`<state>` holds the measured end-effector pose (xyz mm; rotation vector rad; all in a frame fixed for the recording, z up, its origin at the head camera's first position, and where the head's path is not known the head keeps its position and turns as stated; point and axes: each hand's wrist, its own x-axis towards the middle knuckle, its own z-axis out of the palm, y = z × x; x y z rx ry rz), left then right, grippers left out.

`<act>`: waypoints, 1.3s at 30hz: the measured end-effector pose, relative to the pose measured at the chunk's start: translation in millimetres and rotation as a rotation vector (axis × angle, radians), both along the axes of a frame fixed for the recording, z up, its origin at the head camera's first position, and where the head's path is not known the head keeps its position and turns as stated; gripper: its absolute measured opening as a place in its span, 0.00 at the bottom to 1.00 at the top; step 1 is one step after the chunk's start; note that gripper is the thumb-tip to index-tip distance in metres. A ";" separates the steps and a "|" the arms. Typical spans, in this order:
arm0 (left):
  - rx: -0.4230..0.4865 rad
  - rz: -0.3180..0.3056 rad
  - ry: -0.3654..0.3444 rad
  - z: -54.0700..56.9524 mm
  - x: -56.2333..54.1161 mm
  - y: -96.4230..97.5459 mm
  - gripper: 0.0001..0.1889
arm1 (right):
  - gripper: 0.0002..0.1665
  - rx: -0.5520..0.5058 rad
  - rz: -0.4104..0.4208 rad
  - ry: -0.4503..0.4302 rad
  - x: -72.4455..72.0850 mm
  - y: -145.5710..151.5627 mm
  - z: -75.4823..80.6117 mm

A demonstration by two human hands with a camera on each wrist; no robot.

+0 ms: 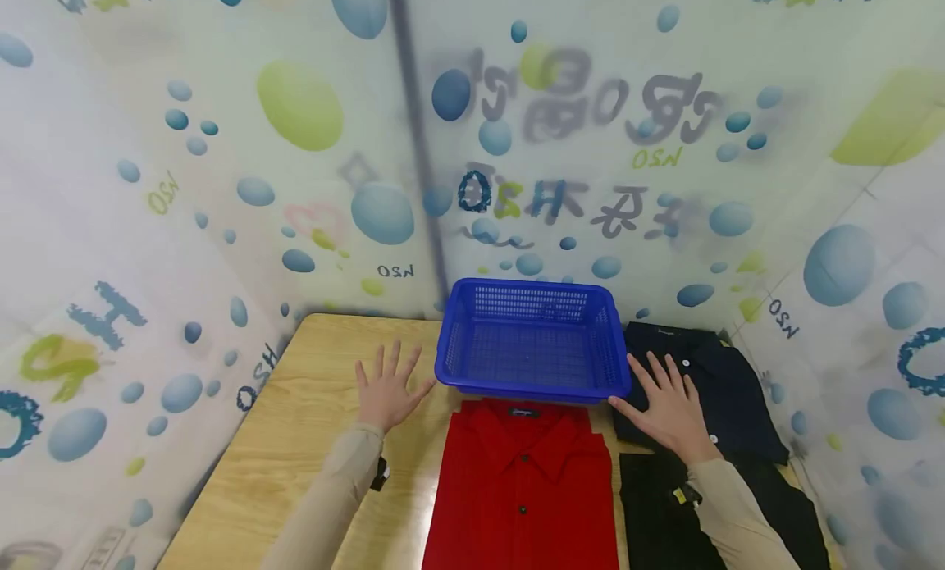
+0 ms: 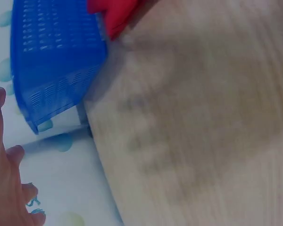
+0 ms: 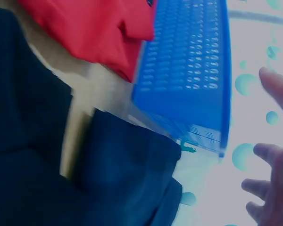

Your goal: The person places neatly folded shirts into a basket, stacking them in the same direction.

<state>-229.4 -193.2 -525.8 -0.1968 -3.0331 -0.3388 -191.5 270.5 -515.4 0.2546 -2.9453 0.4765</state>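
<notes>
A blue plastic basket with perforated walls stands at the back of the table, and nothing shows inside it. My left hand hovers left of the basket with fingers spread, holding nothing. On the other side, my right hand is spread near the basket's front right corner, over a dark navy shirt; whether it touches the rim I cannot tell. A red collared shirt lies flat in front of the basket. The left wrist view shows the left fingers apart from the basket.
The wooden table has bare surface on the left. A folded black garment lies at the front right, below the navy shirt. Patterned curtain walls enclose the table at the back and both sides.
</notes>
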 end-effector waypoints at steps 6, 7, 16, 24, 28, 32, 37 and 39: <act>-0.041 0.009 -0.065 -18.4 18.9 4.2 0.36 | 0.45 -0.090 -0.031 0.100 20.0 -3.2 -17.8; -0.052 0.009 -0.073 -20.3 22.4 5.7 0.36 | 0.43 -0.111 -0.040 0.108 23.9 -4.4 -20.4; -0.040 -0.067 -0.089 -32.9 57.7 24.4 0.24 | 0.19 -0.293 -0.103 -0.095 47.2 -27.3 -40.2; 0.263 -0.173 -0.160 -38.7 74.2 48.1 0.16 | 0.12 -0.272 -0.080 -0.285 48.7 -38.7 -48.9; 0.398 -0.151 -0.170 -41.0 75.0 53.7 0.12 | 0.12 -0.282 -0.040 -0.278 49.3 -45.2 -51.6; 0.457 -0.135 -0.184 -44.0 72.9 56.4 0.10 | 0.17 -0.282 -0.031 -0.281 52.1 -52.0 -56.6; 0.474 -0.121 -0.191 -44.0 70.8 61.3 0.11 | 0.24 -0.233 -0.069 -0.319 54.4 -57.4 -59.3; 0.477 -0.118 -0.190 -43.1 70.2 63.1 0.11 | 0.26 -0.229 -0.070 -0.330 53.5 -58.4 -59.3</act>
